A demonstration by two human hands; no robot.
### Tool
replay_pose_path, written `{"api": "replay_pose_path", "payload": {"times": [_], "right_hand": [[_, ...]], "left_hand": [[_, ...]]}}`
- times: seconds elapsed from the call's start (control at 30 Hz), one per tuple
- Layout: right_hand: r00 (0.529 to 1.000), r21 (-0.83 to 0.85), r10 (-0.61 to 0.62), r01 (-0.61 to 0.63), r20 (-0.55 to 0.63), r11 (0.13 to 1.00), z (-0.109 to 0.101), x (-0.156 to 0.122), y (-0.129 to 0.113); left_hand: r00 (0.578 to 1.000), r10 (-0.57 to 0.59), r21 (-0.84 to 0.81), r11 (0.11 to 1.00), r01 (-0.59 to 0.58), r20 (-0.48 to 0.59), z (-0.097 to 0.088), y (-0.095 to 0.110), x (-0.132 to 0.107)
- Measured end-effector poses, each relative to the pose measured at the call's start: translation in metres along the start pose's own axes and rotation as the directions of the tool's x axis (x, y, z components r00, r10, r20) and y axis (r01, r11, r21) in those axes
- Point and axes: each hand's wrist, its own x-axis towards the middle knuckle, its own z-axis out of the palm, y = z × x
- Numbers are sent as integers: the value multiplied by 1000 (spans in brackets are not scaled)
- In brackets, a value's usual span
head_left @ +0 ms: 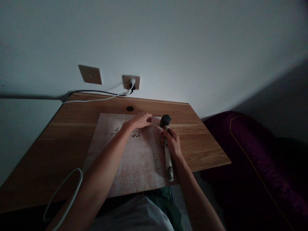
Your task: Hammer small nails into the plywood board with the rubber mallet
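My right hand (172,141) is wrapped around a hammer (169,160) with a dark head (166,120) and a pale, stained handle. The head points away from me and the handle end toward me. Near the far right part of a pale board (134,163), my left hand (143,120) is closed with its fingertips pinched together. Whatever sits between those fingertips is too small and dark to make out. Small shiny pieces (136,134) lie on the board beside my left forearm and are partly hidden by it.
The board rests on a wooden desk (194,138) against a wall. A wall socket (126,82) holds plugs, and a white cable (96,100) runs left along the desk's back. Another white cable (80,179) loops by my left arm. Purple fabric (221,128) lies at the right.
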Motion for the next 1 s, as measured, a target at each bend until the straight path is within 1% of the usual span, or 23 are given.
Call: {"api": "replay_pose_path", "payload": {"times": [0.17, 0.37, 0.53, 0.63, 0.8, 1.0], "right_hand": [[1000, -3, 0, 0, -2, 1000, 0, 0, 1], [1000, -6, 3, -3, -8, 1000, 0, 0, 1], [1000, -12, -5, 5, -6, 1000, 0, 0, 0], [1000, -20, -13, 13, 0, 1000, -1, -1, -1], [1000, -30, -20, 20, 8, 999, -1, 0, 0], [1000, -25, -22, 22, 1, 999, 0, 0, 1]], "left_hand": [[1000, 12, -9, 1000, -12, 0, 1, -2, 1], [1000, -29, -18, 999, 28, -4, -1, -3, 0], [998, 16, 25, 1000, -15, -61, -2, -3, 0], [997, 34, 28, 999, -32, -63, -1, -3, 1], [999, 13, 35, 999, -11, -45, -2, -1, 2], [998, 6, 72, 997, -1, -70, -3, 6, 0]]}}
